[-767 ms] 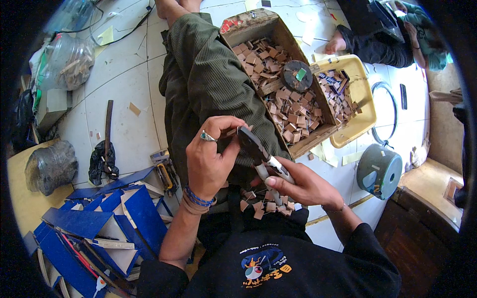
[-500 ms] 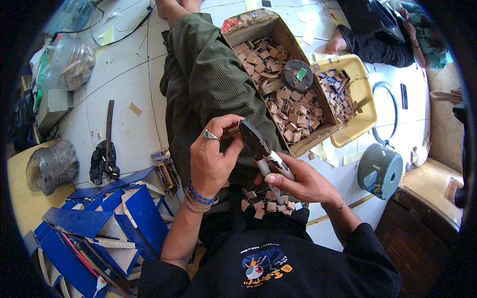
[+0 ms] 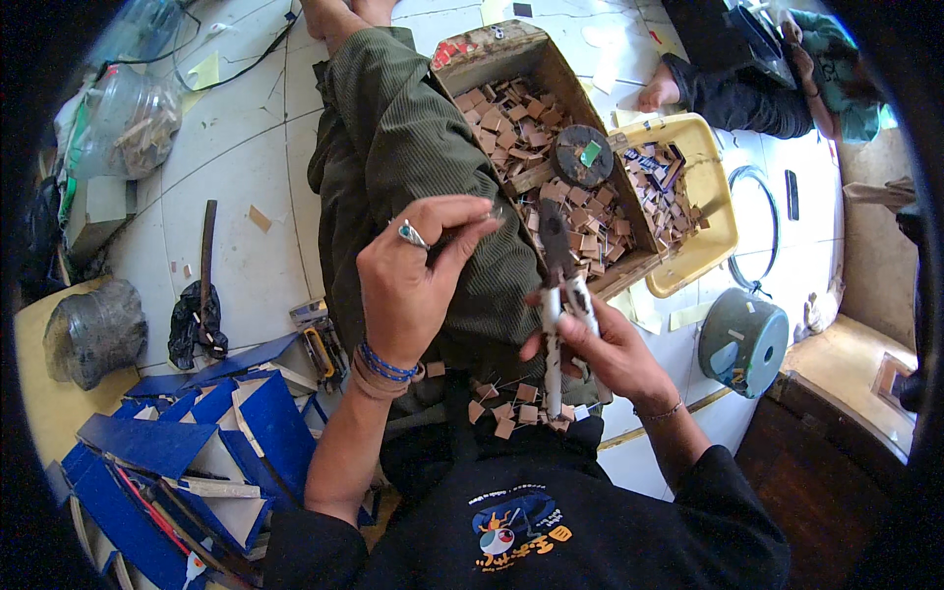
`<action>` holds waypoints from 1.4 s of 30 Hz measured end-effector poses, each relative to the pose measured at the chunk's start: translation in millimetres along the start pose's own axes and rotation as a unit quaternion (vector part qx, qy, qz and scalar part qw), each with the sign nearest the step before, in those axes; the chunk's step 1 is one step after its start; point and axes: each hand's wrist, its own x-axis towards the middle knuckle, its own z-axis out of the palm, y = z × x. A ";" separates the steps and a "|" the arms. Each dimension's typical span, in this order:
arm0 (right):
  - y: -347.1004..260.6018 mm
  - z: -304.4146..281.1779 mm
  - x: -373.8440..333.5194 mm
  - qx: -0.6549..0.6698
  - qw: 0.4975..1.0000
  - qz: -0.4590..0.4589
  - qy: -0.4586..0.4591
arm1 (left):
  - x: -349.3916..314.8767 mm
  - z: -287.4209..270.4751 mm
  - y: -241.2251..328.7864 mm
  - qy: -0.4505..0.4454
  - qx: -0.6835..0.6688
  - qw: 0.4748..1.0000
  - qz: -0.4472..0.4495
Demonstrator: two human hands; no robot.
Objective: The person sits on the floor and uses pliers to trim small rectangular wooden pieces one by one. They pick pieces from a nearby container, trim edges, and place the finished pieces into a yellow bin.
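Note:
My right hand point(image 3: 619, 354) is wrapped round pliers point(image 3: 554, 320) with white, worn handles and dark jaws pointing away from me. My left hand point(image 3: 413, 280), with a ring on one finger, is closed in a pinch over my thigh. Something small and thin glints at its fingertips, too blurred to name. The plier jaws are apart from that pinch, to its right. In my lap lie several small brown squares point(image 3: 527, 394) with thin metal pins. More such brown squares point(image 3: 590, 221) fill the compartments of a wooden box point(image 3: 629, 270) beyond my right hand.
A dark round disc point(image 3: 580, 155) rests on the box. Beside it stands a yellow tub point(image 3: 723, 206) with brown pieces. A blue-grey cylinder point(image 3: 744, 339) and a wire coil point(image 3: 777, 221) are at right. Blue panels point(image 3: 157, 442) pile up at left. Another person's foot point(image 3: 659, 88) is far right.
The pliers have come away from my left fingertips, moving right, and their jaws now point more straight ahead. My left hand has shifted slightly left and up, still pinching.

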 end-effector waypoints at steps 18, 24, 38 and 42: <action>37.7 22.0 13.9 -0.007 0.997 0.051 0.055 | 68.6 53.2 -38.9 -0.068 0.002 0.994 -0.080; 30.0 18.0 22.0 -0.006 0.995 0.084 0.053 | 80.5 48.7 -46.1 -0.077 0.029 0.997 -0.014; 36.2 10.6 29.3 0.036 0.995 0.082 0.035 | -21.8 -42.3 9.7 -0.316 -0.135 0.874 -0.345; 36.0 13.6 29.2 0.047 0.996 0.064 0.041 | -75.1 -57.9 14.9 -0.311 -0.010 0.887 -0.342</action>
